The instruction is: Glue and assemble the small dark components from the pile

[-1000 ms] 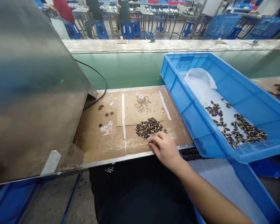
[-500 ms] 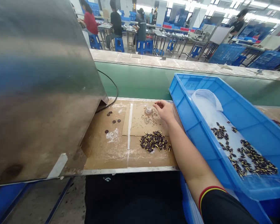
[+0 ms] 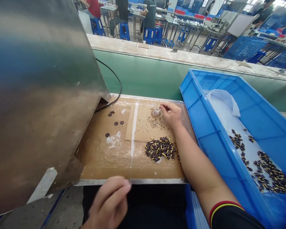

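Note:
My right hand [image 3: 173, 116] is closed in a pinch above the cardboard sheet [image 3: 143, 125], beside a clear, shiny blob [image 3: 156, 112]. A small dark piece barely shows at its fingertips; its kind is unclear. Near me on the cardboard lies a pile of small dark brown pieces with yellow ends [image 3: 160, 149]. My left hand [image 3: 111, 202], slightly blurred, is in front of the table's near edge with curled fingers. Whatever it may hold is hidden. Several dark round discs [image 3: 116, 123] lie on the left part of the cardboard-covered table [image 3: 102, 159].
A large metal housing [image 3: 38, 95] rises at the left, with a black cable [image 3: 120, 84] beside it. At the right, a blue crate [image 3: 214, 133] holds a white liner and more dark-and-yellow pieces. A green belt [image 3: 138, 71] runs behind the table. People sit at benches beyond.
My left hand has come into view at the bottom. My right hand stays pinched and is now closer to the clear blob. The view has tipped downward.

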Demonstrator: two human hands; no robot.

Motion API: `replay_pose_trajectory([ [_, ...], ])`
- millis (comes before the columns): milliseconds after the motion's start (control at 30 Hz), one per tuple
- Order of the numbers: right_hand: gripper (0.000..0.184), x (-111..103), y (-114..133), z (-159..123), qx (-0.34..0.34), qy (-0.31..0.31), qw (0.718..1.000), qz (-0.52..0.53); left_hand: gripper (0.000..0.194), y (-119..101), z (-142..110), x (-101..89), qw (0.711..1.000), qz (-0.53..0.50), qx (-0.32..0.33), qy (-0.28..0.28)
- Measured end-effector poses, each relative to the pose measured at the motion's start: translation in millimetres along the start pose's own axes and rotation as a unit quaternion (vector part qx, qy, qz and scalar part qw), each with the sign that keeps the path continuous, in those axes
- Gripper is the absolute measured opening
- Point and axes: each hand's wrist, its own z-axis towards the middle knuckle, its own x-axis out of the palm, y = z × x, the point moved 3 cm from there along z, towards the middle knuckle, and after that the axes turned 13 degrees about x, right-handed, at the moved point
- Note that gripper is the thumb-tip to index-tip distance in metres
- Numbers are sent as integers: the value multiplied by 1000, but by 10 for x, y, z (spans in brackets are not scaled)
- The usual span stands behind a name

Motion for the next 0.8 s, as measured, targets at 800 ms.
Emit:
replay_pose_trajectory([
  [800, 14, -146, -22, -4, 21, -48, 999, -11, 29, 1397, 936, 1539, 754, -447, -412, -247],
])
